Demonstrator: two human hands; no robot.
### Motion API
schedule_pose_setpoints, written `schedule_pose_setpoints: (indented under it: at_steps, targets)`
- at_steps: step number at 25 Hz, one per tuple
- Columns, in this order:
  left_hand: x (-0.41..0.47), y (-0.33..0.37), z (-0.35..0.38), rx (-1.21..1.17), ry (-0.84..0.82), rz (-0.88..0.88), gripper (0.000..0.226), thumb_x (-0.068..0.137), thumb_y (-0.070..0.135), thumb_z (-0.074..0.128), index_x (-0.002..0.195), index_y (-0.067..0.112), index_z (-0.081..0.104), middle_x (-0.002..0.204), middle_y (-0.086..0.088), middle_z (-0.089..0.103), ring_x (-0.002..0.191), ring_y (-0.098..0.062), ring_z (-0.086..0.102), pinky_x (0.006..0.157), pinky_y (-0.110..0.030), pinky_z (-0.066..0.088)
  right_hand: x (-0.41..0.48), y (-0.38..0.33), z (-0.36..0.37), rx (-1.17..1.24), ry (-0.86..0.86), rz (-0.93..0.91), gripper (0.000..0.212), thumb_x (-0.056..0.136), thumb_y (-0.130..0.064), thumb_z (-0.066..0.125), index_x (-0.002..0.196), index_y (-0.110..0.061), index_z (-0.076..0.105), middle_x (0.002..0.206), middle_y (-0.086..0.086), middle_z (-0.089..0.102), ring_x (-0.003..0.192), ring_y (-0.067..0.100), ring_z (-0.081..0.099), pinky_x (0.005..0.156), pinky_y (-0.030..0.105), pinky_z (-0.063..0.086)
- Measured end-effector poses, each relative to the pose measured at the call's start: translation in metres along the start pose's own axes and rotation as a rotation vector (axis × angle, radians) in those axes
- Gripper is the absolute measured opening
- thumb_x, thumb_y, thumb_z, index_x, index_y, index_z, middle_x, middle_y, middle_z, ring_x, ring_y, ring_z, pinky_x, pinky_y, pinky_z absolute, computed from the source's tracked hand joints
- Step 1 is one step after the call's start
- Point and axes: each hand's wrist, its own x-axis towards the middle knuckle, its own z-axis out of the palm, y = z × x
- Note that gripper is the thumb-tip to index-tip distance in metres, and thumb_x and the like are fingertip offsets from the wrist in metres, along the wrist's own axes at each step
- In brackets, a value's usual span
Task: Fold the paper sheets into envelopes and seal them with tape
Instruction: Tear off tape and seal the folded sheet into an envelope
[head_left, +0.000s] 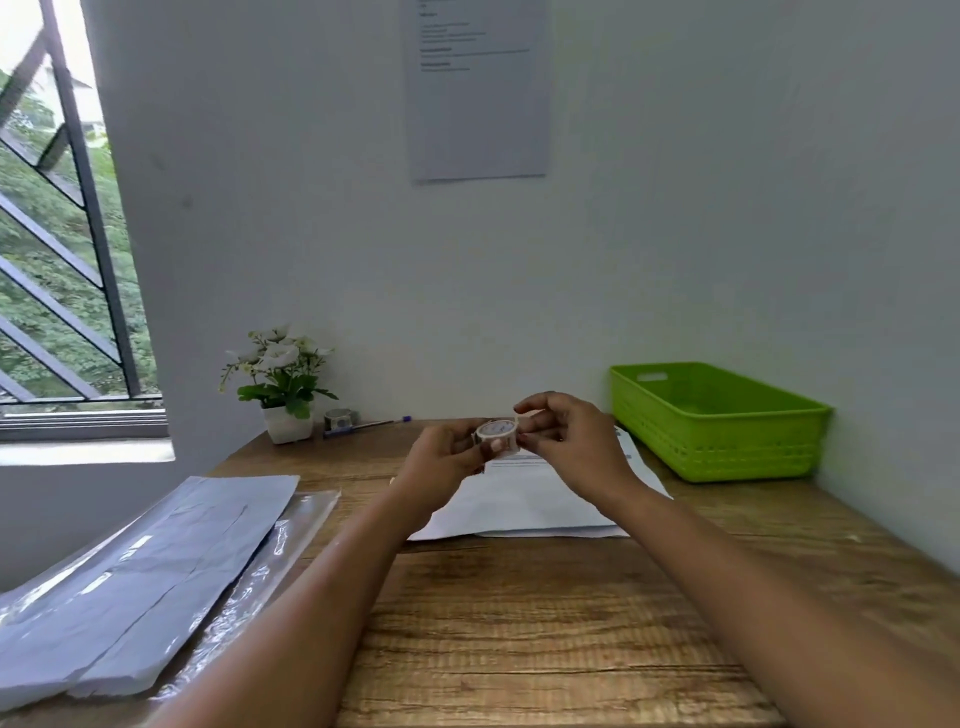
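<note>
A small white tape roll (496, 435) is held up above the wooden desk (519, 623). My left hand (441, 465) grips the roll from the left and below. My right hand (566, 441) pinches the loose tape end at the roll's right side with thumb and fingers. Under both hands lies a folded white paper sheet (524, 504) with a few printed lines near its far edge. A stack of white paper sheets (140, 582) rests on a clear plastic sleeve at the desk's left.
A green plastic basket (717, 421) stands at the back right against the wall. A small potted plant (283, 389), a second tape roll (338, 418) and a pen (374, 425) sit at the back left. The window is on the left.
</note>
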Motion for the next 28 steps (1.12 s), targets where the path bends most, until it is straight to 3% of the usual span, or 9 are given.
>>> schedule_pose_setpoints:
  at_steps: [5, 14, 20, 28]
  targets:
    - [-0.0046, 0.0023, 0.0009, -0.144, -0.102, -0.103, 0.026, 0.091, 0.016, 0.058, 0.117, 0.013, 0.061, 0.104, -0.004, 0.067, 0.097, -0.016, 0.061, 0.084, -0.03, 0.052, -0.0013, 0.006, -0.0081, 0.208, -0.138, 0.093, 0.028, 0.08, -0.002, 0.072, 0.099, -0.021, 0.066, 0.083, 0.002, 0.065, 0.077, 0.013, 0.062, 0.073, 0.022, 0.053]
    - [-0.0083, 0.0048, -0.0007, -0.316, -0.179, -0.149, 0.027, 0.087, 0.007, 0.059, 0.114, 0.013, 0.061, 0.106, -0.006, 0.066, 0.099, -0.018, 0.063, 0.092, -0.034, 0.05, -0.0043, 0.0047, -0.0089, 0.299, -0.201, 0.138, 0.032, 0.078, -0.008, 0.075, 0.107, -0.016, 0.066, 0.103, 0.008, 0.069, 0.091, 0.015, 0.066, 0.081, 0.026, 0.056]
    - [-0.0087, 0.0019, -0.0024, -0.374, -0.18, -0.19, 0.044, 0.081, 0.008, 0.062, 0.124, 0.007, 0.051, 0.111, -0.009, 0.062, 0.1, -0.02, 0.062, 0.093, -0.037, 0.05, -0.0066, 0.0042, -0.0079, 0.324, -0.21, 0.164, 0.027, 0.078, -0.006, 0.074, 0.103, -0.009, 0.066, 0.093, 0.004, 0.07, 0.082, 0.012, 0.065, 0.072, 0.021, 0.056]
    - [-0.0107, 0.0057, -0.0042, -0.346, -0.139, -0.169, 0.026, 0.087, 0.009, 0.058, 0.112, 0.014, 0.058, 0.101, -0.002, 0.064, 0.097, -0.015, 0.059, 0.091, -0.035, 0.048, -0.0054, 0.0054, -0.0079, 0.431, -0.21, 0.233, 0.011, 0.084, -0.006, 0.068, 0.086, -0.016, 0.064, 0.082, 0.002, 0.063, 0.077, 0.011, 0.061, 0.069, 0.023, 0.054]
